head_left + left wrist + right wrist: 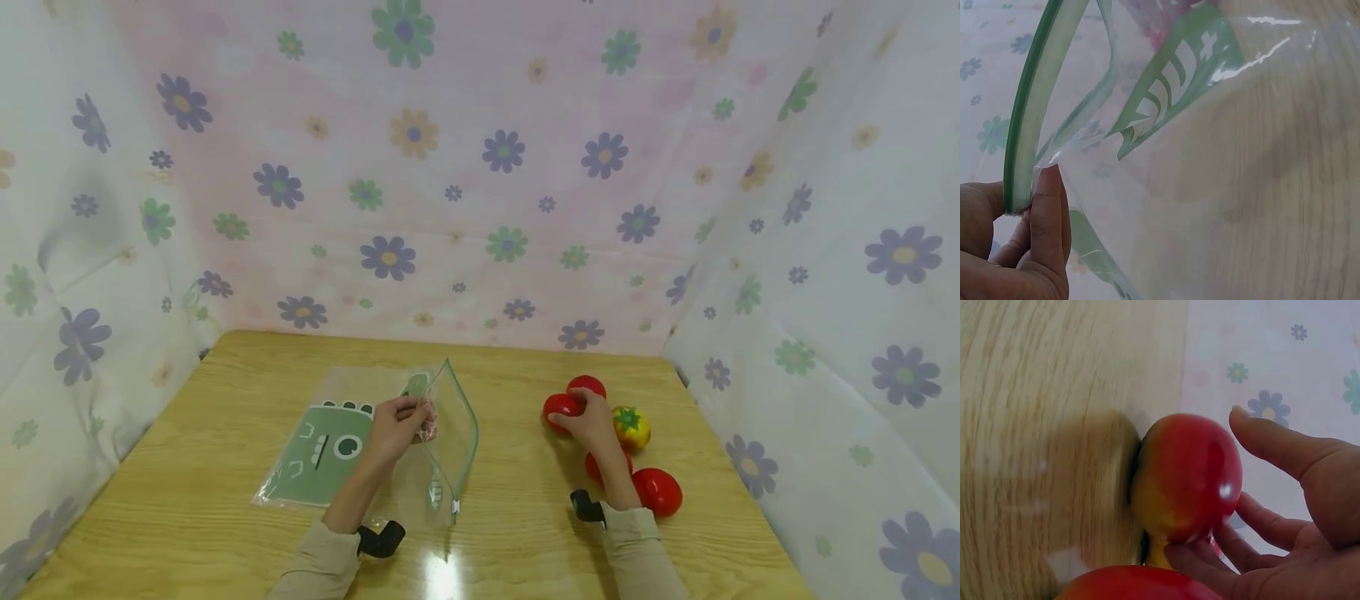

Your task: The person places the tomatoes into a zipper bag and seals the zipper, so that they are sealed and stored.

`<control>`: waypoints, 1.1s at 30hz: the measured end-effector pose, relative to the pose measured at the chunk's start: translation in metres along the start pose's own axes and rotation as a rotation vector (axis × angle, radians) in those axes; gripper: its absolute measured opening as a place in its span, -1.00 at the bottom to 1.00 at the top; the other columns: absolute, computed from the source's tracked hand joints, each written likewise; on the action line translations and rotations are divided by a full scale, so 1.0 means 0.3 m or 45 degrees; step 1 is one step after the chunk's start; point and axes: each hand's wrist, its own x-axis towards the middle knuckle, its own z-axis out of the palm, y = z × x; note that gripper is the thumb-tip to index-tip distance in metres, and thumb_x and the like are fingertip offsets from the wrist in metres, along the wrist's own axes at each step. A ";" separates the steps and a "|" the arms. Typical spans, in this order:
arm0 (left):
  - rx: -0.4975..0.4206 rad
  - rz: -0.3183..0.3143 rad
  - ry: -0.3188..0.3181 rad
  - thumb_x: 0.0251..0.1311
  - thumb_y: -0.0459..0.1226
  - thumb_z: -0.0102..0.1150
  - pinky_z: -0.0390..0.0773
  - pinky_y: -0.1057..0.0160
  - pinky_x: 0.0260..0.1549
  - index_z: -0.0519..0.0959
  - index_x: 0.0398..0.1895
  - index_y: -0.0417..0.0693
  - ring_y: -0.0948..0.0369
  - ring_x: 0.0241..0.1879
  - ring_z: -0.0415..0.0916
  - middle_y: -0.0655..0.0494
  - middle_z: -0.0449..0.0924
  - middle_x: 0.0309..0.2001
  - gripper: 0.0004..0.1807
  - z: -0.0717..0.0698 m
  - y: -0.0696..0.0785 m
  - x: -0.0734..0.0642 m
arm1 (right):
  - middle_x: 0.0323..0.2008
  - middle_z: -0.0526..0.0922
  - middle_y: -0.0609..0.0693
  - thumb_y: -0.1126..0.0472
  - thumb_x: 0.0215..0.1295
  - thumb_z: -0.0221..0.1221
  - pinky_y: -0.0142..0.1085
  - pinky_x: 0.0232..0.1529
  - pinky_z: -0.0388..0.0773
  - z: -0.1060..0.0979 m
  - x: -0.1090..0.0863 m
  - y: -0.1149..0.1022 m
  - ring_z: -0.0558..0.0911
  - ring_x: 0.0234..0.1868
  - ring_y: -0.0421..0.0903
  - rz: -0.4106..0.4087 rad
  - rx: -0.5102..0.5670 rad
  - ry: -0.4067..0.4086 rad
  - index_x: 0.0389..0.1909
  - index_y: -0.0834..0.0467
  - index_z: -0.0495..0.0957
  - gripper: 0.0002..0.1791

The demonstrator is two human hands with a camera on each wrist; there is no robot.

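Observation:
My left hand [397,427] pinches the far edge of a clear zip bag [318,462] with a green cartoon face printed on it. The bag's green zip strip [1019,125] runs beside the thumb and fingers, and its mouth gapes toward the right. Over at the right, my right hand [596,425] is around a glossy red fruit [561,411], which shades to yellow in the right wrist view. There the thumb [1266,434] stands just off the fruit, while the fingers lie along its lower side. Another red fruit [587,385] sits just behind.
A yellow fruit with a green leaf cap [632,427] and a large red fruit [657,492] lie right of the right hand. One more red fruit [597,467] is partly hidden by the forearm. Flowered cloth [465,167] encloses the wooden table [517,533] on three sides.

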 end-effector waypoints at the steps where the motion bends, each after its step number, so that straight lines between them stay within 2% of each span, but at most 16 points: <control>1: 0.002 0.004 0.005 0.47 -0.36 0.12 0.69 0.35 -0.44 0.57 0.02 -0.47 0.27 -0.42 0.62 -0.05 0.70 -0.35 -0.73 0.001 -0.003 0.000 | 0.32 0.44 0.38 0.23 0.24 0.42 0.22 0.40 0.33 0.001 -0.003 0.001 0.40 0.33 0.33 0.009 0.004 -0.012 0.33 0.38 0.38 -0.30; 7: -0.019 0.010 -0.014 0.47 -0.37 0.12 0.70 0.36 -0.41 0.57 0.01 -0.47 0.27 -0.42 0.62 -0.11 0.69 -0.31 -0.74 0.006 0.001 -0.011 | 0.36 0.38 0.41 0.22 0.18 0.47 0.25 0.39 0.33 0.011 -0.010 -0.007 0.37 0.38 0.36 -0.005 -0.033 -0.090 0.38 0.41 0.31 -0.18; 12: -0.017 0.013 -0.005 0.47 -0.36 0.13 0.70 0.35 -0.41 0.59 0.00 -0.44 0.25 -0.41 0.62 -0.11 0.70 -0.31 -0.76 0.011 0.009 -0.010 | 0.39 0.35 0.40 0.22 0.19 0.45 0.27 0.37 0.34 0.023 -0.010 -0.012 0.36 0.38 0.38 -0.008 -0.043 -0.103 0.40 0.38 0.29 -0.17; 20: -0.019 0.002 0.001 0.47 -0.37 0.12 0.70 0.35 -0.41 0.57 0.04 -0.45 0.25 -0.40 0.62 -0.11 0.70 -0.31 -0.74 0.004 0.010 -0.009 | 0.36 0.40 0.38 0.27 0.14 0.47 0.26 0.35 0.37 0.051 -0.017 -0.011 0.41 0.36 0.35 -0.005 0.014 -0.089 0.39 0.33 0.34 -0.19; 27: -0.025 -0.028 -0.004 0.46 -0.36 0.14 0.68 0.36 -0.43 0.56 0.06 -0.46 0.26 -0.40 0.62 -0.01 0.70 -0.33 -0.72 0.013 0.007 -0.004 | 0.33 0.48 0.32 0.32 0.08 0.51 0.20 0.35 0.41 0.063 -0.020 -0.009 0.47 0.33 0.30 0.005 0.062 -0.017 0.35 0.30 0.43 -0.22; 33: -0.017 -0.024 -0.014 0.48 -0.35 0.12 0.70 0.36 -0.41 0.55 0.08 -0.46 0.26 -0.39 0.62 -0.09 0.70 -0.29 -0.71 0.008 0.009 -0.010 | 0.33 0.49 0.29 0.34 0.05 0.52 0.18 0.34 0.44 0.078 -0.025 -0.018 0.50 0.31 0.26 0.000 0.103 0.003 0.35 0.29 0.44 -0.20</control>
